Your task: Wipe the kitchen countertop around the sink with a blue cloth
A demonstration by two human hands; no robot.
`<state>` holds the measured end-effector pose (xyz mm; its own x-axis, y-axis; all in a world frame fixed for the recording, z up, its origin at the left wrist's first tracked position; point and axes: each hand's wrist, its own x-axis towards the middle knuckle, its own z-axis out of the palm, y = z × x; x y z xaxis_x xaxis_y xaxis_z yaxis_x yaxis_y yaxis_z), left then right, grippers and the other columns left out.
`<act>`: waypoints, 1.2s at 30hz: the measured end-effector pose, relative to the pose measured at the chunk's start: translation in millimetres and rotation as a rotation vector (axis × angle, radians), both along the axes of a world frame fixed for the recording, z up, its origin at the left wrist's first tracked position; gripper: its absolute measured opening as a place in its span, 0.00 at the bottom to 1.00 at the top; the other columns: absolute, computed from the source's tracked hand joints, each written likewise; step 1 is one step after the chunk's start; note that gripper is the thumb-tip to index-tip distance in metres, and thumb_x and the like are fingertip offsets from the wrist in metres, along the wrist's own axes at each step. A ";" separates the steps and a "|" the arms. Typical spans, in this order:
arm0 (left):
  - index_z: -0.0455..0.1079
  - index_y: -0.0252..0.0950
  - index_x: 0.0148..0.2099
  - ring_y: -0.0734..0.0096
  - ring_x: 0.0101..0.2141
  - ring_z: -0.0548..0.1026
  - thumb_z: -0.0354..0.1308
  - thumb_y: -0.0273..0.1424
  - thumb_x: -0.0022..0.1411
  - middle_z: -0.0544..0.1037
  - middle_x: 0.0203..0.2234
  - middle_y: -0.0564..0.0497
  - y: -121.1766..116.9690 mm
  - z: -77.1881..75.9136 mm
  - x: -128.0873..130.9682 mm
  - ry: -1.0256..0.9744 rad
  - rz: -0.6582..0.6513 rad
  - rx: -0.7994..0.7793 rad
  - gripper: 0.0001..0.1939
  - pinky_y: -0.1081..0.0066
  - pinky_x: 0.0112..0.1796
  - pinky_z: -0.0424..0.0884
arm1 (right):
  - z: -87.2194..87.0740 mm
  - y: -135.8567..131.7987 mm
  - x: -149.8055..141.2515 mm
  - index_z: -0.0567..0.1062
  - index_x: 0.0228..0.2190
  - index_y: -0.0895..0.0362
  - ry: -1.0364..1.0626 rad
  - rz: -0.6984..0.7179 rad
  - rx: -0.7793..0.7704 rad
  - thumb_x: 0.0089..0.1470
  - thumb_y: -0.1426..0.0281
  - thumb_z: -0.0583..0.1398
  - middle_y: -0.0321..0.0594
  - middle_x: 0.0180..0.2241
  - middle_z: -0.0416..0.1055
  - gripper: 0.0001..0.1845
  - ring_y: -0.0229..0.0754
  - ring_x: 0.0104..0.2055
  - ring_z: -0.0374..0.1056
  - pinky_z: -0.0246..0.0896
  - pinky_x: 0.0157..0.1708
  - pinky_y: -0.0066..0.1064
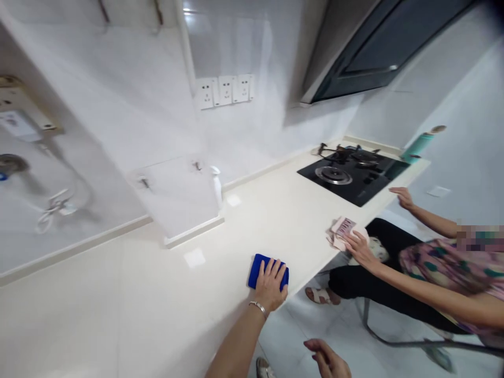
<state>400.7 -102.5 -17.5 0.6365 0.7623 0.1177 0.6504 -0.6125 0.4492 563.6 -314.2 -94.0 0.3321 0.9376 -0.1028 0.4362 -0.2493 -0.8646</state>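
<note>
On the pale countertop [157, 294], near its front edge, lies a folded blue cloth [255, 270]. My left hand [271, 286] presses down on it, the fingers spread over the top and a silver bracelet round the wrist. The cloth's left side and far edge show past my fingers; the rest is under the hand. At the bottom of the view, over the floor, my right hand [328, 361] hangs loosely with bent fingers apart and nothing in it. Part of that hand is cut off by the frame's lower edge.
A seated person's hand [360, 249] rests on a pink patterned cloth [340, 231] at the counter edge. Beyond are a black gas hob [354, 176], a green roll [419, 147] and a white spray bottle [217, 186]. A wall corner [195, 233] juts onto the counter.
</note>
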 end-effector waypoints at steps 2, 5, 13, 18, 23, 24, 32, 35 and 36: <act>0.40 0.47 0.72 0.56 0.72 0.48 0.41 0.47 0.68 0.52 0.73 0.51 -7.7 0.9 -31.9 0.007 0.063 -0.002 0.34 0.40 0.71 0.47 | 13.0 19.5 -14.7 0.82 0.35 0.52 -0.032 0.016 0.055 0.53 0.59 0.55 0.42 0.35 0.82 0.18 0.47 0.34 0.79 0.75 0.31 0.30; 0.41 0.48 0.72 0.55 0.72 0.49 0.43 0.46 0.67 0.52 0.73 0.53 -20.6 1.9 -85.6 0.039 0.210 -0.002 0.34 0.40 0.71 0.48 | 31.1 50.4 -41.5 0.81 0.36 0.53 -0.073 0.094 0.177 0.57 0.60 0.54 0.45 0.36 0.81 0.18 0.48 0.36 0.78 0.75 0.31 0.32; 0.48 0.44 0.71 0.56 0.71 0.52 0.42 0.35 0.68 0.57 0.71 0.49 -94.5 13.7 -246.7 0.189 0.810 0.043 0.30 0.39 0.70 0.50 | 33.3 123.5 -115.3 0.76 0.44 0.53 -0.146 0.530 0.554 0.59 0.75 0.50 0.44 0.43 0.78 0.19 0.47 0.46 0.75 0.74 0.47 0.42; 0.53 0.36 0.70 0.50 0.70 0.55 0.39 0.37 0.69 0.60 0.69 0.44 -183.7 23.4 -324.2 0.286 1.171 0.066 0.29 0.38 0.68 0.52 | 23.1 145.9 -145.0 0.74 0.45 0.53 -0.200 0.610 0.697 0.52 0.81 0.49 0.43 0.44 0.77 0.23 0.47 0.48 0.72 0.71 0.47 0.43; 0.53 0.33 0.69 0.46 0.69 0.56 0.37 0.38 0.69 0.60 0.69 0.41 -266.3 23.9 -347.1 0.360 1.423 0.050 0.30 0.36 0.67 0.56 | 11.3 148.2 -141.5 0.72 0.45 0.54 -0.245 0.638 0.777 0.52 0.81 0.50 0.43 0.45 0.76 0.21 0.48 0.49 0.70 0.68 0.49 0.44; 0.52 0.33 0.69 0.47 0.69 0.56 0.37 0.39 0.69 0.60 0.69 0.42 -277.9 22.7 -345.5 0.371 1.455 0.046 0.30 0.37 0.67 0.56 | 9.4 148.0 -140.3 0.72 0.45 0.54 -0.255 0.646 0.788 0.53 0.81 0.51 0.44 0.45 0.76 0.20 0.49 0.48 0.70 0.67 0.48 0.44; 0.50 0.36 0.70 0.49 0.70 0.55 0.37 0.40 0.70 0.59 0.70 0.44 -307.0 14.8 -324.2 0.427 1.558 0.012 0.30 0.39 0.67 0.56 | 6.7 144.5 -138.2 0.71 0.45 0.56 -0.312 0.697 0.816 0.58 0.78 0.50 0.46 0.46 0.75 0.16 0.49 0.49 0.69 0.66 0.48 0.44; 0.50 0.36 0.70 0.50 0.70 0.54 0.37 0.39 0.70 0.58 0.70 0.44 -304.5 15.2 -326.1 0.443 1.551 0.017 0.30 0.39 0.67 0.56 | 6.0 143.9 -137.6 0.71 0.45 0.56 -0.298 0.703 0.822 0.58 0.77 0.50 0.46 0.47 0.75 0.16 0.49 0.50 0.69 0.65 0.49 0.44; 0.49 0.36 0.70 0.51 0.70 0.54 0.37 0.39 0.70 0.58 0.70 0.44 -302.6 15.4 -328.3 0.446 1.548 0.023 0.30 0.40 0.67 0.56 | 5.7 143.7 -137.4 0.71 0.45 0.56 -0.295 0.702 0.827 0.58 0.77 0.50 0.46 0.47 0.75 0.16 0.49 0.49 0.69 0.65 0.49 0.44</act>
<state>72.3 -405.0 -2.1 -0.7203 0.6743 0.1629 0.6897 0.7212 0.0647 426.2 -170.5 -88.4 -0.3883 0.6698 0.6329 0.4693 0.7348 -0.4897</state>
